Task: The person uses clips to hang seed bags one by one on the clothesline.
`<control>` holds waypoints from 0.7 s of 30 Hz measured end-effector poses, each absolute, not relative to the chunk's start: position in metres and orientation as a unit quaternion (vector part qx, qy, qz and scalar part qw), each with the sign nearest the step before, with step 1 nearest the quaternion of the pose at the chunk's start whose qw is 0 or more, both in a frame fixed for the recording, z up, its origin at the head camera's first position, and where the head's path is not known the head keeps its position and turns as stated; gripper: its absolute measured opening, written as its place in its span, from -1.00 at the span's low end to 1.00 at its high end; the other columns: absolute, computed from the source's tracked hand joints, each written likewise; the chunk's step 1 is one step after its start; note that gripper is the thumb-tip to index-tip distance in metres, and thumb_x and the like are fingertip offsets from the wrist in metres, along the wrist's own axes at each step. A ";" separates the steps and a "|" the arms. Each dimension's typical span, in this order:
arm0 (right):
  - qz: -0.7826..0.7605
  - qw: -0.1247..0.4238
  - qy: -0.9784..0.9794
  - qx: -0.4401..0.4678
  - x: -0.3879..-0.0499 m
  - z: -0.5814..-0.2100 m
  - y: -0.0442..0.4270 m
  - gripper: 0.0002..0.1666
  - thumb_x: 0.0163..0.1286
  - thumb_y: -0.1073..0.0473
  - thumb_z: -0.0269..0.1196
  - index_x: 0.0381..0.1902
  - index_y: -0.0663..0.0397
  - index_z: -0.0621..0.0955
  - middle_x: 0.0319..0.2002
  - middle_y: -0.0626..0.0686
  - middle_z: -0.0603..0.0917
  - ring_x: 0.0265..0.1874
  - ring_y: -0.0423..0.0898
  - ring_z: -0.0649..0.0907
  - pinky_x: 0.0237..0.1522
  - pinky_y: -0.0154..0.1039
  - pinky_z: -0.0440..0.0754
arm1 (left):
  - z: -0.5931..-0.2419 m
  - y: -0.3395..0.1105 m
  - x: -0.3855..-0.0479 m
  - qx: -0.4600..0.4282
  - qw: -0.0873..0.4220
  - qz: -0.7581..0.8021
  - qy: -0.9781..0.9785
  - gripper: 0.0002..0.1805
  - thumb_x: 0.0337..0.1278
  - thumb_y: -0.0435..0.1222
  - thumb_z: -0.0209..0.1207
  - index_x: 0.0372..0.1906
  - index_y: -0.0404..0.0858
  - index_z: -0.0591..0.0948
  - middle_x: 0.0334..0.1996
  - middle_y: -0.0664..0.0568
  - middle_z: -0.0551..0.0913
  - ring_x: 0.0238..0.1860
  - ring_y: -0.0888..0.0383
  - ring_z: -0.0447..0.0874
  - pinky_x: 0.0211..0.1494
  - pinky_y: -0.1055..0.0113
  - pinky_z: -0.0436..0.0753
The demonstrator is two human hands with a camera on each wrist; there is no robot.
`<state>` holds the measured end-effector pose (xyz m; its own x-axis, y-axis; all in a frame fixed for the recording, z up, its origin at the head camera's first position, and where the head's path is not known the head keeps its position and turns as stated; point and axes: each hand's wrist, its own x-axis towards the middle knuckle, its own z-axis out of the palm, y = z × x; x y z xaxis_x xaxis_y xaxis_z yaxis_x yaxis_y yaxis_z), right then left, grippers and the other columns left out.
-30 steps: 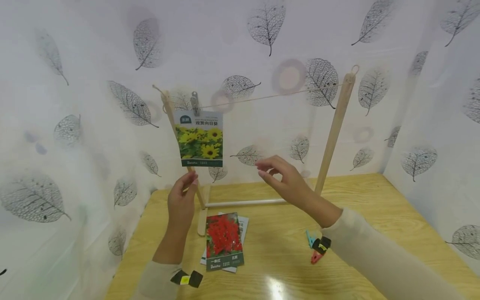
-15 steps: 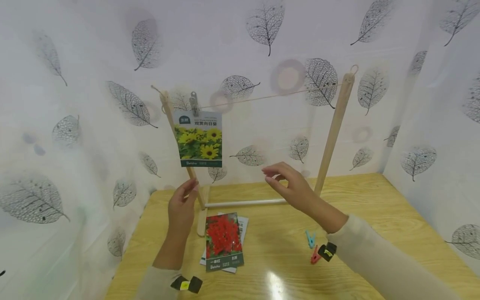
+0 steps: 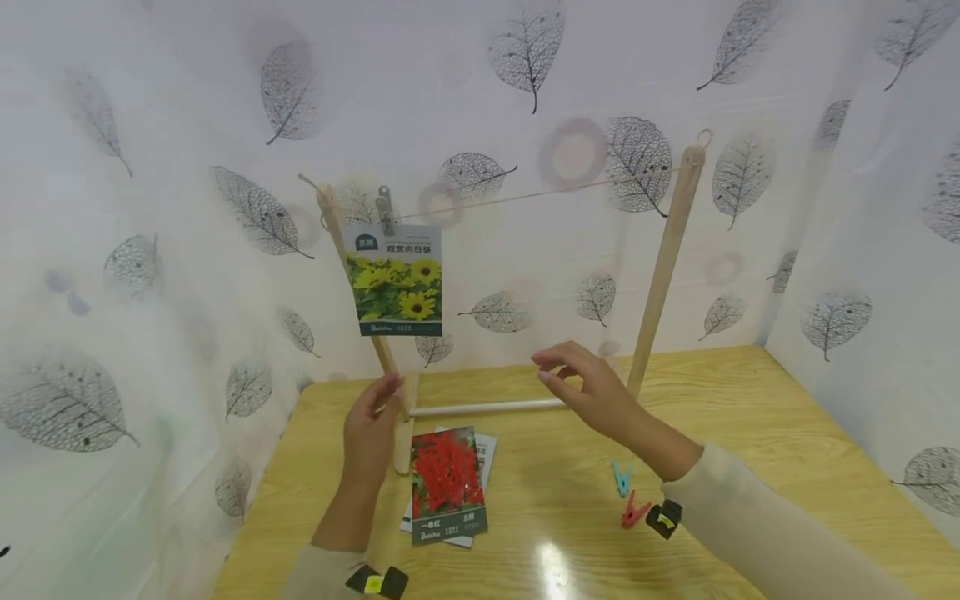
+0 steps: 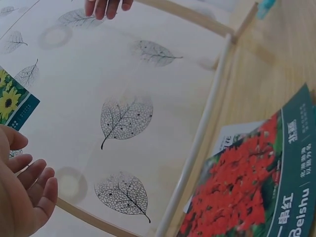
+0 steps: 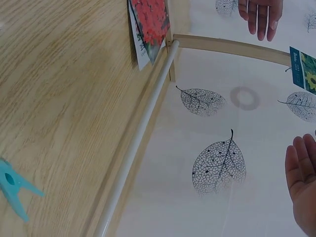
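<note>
A seed packet with yellow flowers (image 3: 397, 279) hangs from a string (image 3: 525, 197) by a grey clothespin (image 3: 386, 210). Below it, near the left post, my left hand (image 3: 371, 429) is raised with relaxed fingers and holds nothing. My right hand (image 3: 588, 387) hovers right of centre, its fingers loosely bent around air. On the table lies a seed packet with red flowers (image 3: 448, 483), on top of at least one other packet (image 3: 488, 454) that it mostly hides. The wrist views show both palms without anything in them.
Two wooden posts (image 3: 667, 267) carry the string, joined low down by a white rod (image 3: 487, 407). A blue clothespin (image 3: 621, 478) and a red clothespin (image 3: 634, 509) lie on the wooden table (image 3: 555, 508) by my right sleeve. Leaf-patterned sheeting (image 3: 465, 83) surrounds the table.
Both hands have lowered, away from the hanging packet; the right has also drifted a little to the right. The clothespins on the table have come into fuller view.
</note>
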<state>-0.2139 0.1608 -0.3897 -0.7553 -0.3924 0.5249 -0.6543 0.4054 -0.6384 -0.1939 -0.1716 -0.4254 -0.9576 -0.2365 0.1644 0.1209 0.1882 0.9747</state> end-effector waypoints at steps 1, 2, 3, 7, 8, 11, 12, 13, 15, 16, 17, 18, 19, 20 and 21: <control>0.442 0.147 -0.826 0.317 -0.214 -0.391 0.162 -0.70 0.51 0.24 0.21 0.16 0.06 0.61 0.03 0.01 0.68 -0.02 -0.14 0.67 0.01 -0.24 0.70 | -0.426 -0.171 -0.193 0.041 0.139 -0.634 -0.759 -0.62 0.46 -0.20 0.15 0.28 -0.16 0.58 0.24 -0.03 0.64 0.12 0.29 0.56 0.04 0.64 0.55; 0.441 0.148 -0.826 0.319 -0.214 -0.393 0.163 -0.70 0.51 0.24 0.21 0.15 0.07 0.61 0.02 0.02 0.68 -0.03 -0.13 0.67 0.00 -0.23 0.70 | -0.427 -0.171 -0.193 0.042 0.137 -0.631 -0.762 -0.62 0.46 -0.20 0.15 0.27 -0.15 0.58 0.24 -0.02 0.64 0.13 0.28 0.56 0.05 0.64 0.55; 0.441 0.147 -0.827 0.317 -0.213 -0.395 0.164 -0.70 0.50 0.25 0.21 0.15 0.07 0.61 0.02 0.02 0.68 -0.03 -0.13 0.67 0.00 -0.23 0.71 | -0.428 -0.171 -0.192 0.044 0.134 -0.629 -0.764 -0.62 0.46 -0.20 0.15 0.27 -0.14 0.58 0.24 -0.01 0.64 0.14 0.26 0.56 0.05 0.64 0.55; 0.439 0.143 -0.832 0.307 -0.212 -0.401 0.168 -0.71 0.50 0.24 0.22 0.14 0.07 0.62 -0.01 0.00 0.68 -0.04 -0.15 0.66 0.00 -0.25 0.71 | -0.433 -0.171 -0.191 0.047 0.119 -0.628 -0.768 -0.62 0.46 -0.19 0.14 0.29 -0.12 0.57 0.26 0.00 0.63 0.17 0.18 0.56 0.05 0.63 0.56; 0.438 0.141 -0.834 0.305 -0.211 -0.402 0.169 -0.71 0.50 0.24 0.22 0.14 0.06 0.62 -0.01 -0.01 0.68 -0.04 -0.16 0.66 0.00 -0.26 0.70 | -0.435 -0.171 -0.191 0.047 0.117 -0.627 -0.769 -0.61 0.46 -0.19 0.14 0.29 -0.12 0.57 0.26 0.01 0.63 0.17 0.16 0.56 0.06 0.63 0.57; 0.440 0.134 -0.837 0.298 -0.208 -0.406 0.171 -0.70 0.50 0.22 0.22 0.14 0.05 0.62 0.00 -0.03 0.68 -0.04 -0.20 0.66 0.00 -0.29 0.70 | -0.440 -0.171 -0.190 0.045 0.111 -0.624 -0.772 -0.60 0.45 -0.20 0.15 0.31 -0.14 0.56 0.25 -0.01 0.63 0.19 0.13 0.57 0.07 0.64 0.56; 0.441 0.131 -0.837 0.296 -0.208 -0.408 0.172 -0.70 0.50 0.22 0.23 0.14 0.04 0.62 0.00 -0.04 0.68 -0.04 -0.21 0.66 0.01 -0.29 0.70 | -0.441 -0.171 -0.189 0.044 0.109 -0.622 -0.774 -0.60 0.45 -0.20 0.15 0.31 -0.14 0.56 0.24 -0.02 0.64 0.20 0.12 0.57 0.07 0.64 0.56; 0.440 0.129 -0.838 0.295 -0.207 -0.409 0.172 -0.70 0.50 0.21 0.22 0.15 0.04 0.62 0.00 -0.04 0.68 -0.04 -0.22 0.66 0.01 -0.29 0.70 | -0.443 -0.171 -0.189 0.043 0.108 -0.619 -0.776 -0.59 0.45 -0.20 0.16 0.31 -0.14 0.55 0.24 -0.02 0.64 0.21 0.11 0.57 0.08 0.65 0.55; 0.441 0.125 -0.838 0.295 -0.206 -0.412 0.173 -0.70 0.51 0.21 0.22 0.15 0.03 0.61 0.00 -0.04 0.68 -0.04 -0.22 0.66 0.00 -0.28 0.70 | -0.445 -0.172 -0.188 0.041 0.106 -0.617 -0.779 -0.58 0.44 -0.22 0.16 0.32 -0.16 0.54 0.23 -0.05 0.63 0.23 0.08 0.57 0.10 0.63 0.54; 0.441 0.123 -0.839 0.295 -0.206 -0.413 0.173 -0.70 0.51 0.21 0.22 0.16 0.03 0.61 0.01 -0.04 0.68 -0.04 -0.22 0.66 0.00 -0.27 0.70 | -0.447 -0.172 -0.188 0.042 0.104 -0.615 -0.780 -0.57 0.44 -0.23 0.17 0.33 -0.16 0.54 0.23 -0.05 0.63 0.24 0.07 0.57 0.11 0.61 0.55; 0.440 0.122 -0.839 0.295 -0.205 -0.414 0.174 -0.69 0.51 0.20 0.22 0.16 0.02 0.61 0.01 -0.05 0.68 -0.05 -0.22 0.66 0.00 -0.27 0.70 | -0.448 -0.172 -0.188 0.041 0.102 -0.614 -0.782 -0.57 0.44 -0.23 0.17 0.33 -0.16 0.53 0.24 -0.06 0.63 0.25 0.06 0.57 0.14 0.58 0.56; 0.440 0.121 -0.840 0.295 -0.205 -0.415 0.174 -0.69 0.51 0.20 0.21 0.16 0.02 0.61 0.00 -0.05 0.68 -0.05 -0.22 0.66 0.00 -0.26 0.70 | -0.449 -0.172 -0.188 0.043 0.098 -0.613 -0.783 -0.57 0.44 -0.23 0.17 0.34 -0.15 0.53 0.24 -0.06 0.63 0.26 0.05 0.57 0.17 0.53 0.57; 0.438 0.120 -0.841 0.294 -0.204 -0.416 0.174 -0.69 0.51 0.20 0.21 0.17 0.02 0.61 0.00 -0.05 0.67 -0.05 -0.22 0.66 -0.01 -0.26 0.70 | -0.450 -0.172 -0.187 0.045 0.095 -0.611 -0.785 -0.56 0.44 -0.22 0.16 0.34 -0.15 0.52 0.24 -0.05 0.63 0.26 0.04 0.56 0.20 0.47 0.59; 0.439 0.118 -0.841 0.292 -0.204 -0.417 0.175 -0.69 0.51 0.20 0.22 0.17 0.02 0.61 0.00 -0.05 0.67 -0.05 -0.21 0.65 -0.01 -0.26 0.71 | -0.451 -0.173 -0.187 0.048 0.092 -0.611 -0.785 -0.56 0.44 -0.22 0.17 0.35 -0.14 0.52 0.24 -0.05 0.62 0.27 0.03 0.56 0.23 0.39 0.60; 0.439 0.116 -0.842 0.291 -0.203 -0.418 0.175 -0.69 0.51 0.20 0.22 0.17 0.03 0.61 0.00 -0.05 0.67 -0.04 -0.21 0.65 -0.01 -0.26 0.71 | -0.452 -0.173 -0.186 0.050 0.087 -0.610 -0.786 -0.56 0.44 -0.21 0.17 0.35 -0.13 0.52 0.25 -0.05 0.62 0.28 0.02 0.55 0.26 0.32 0.60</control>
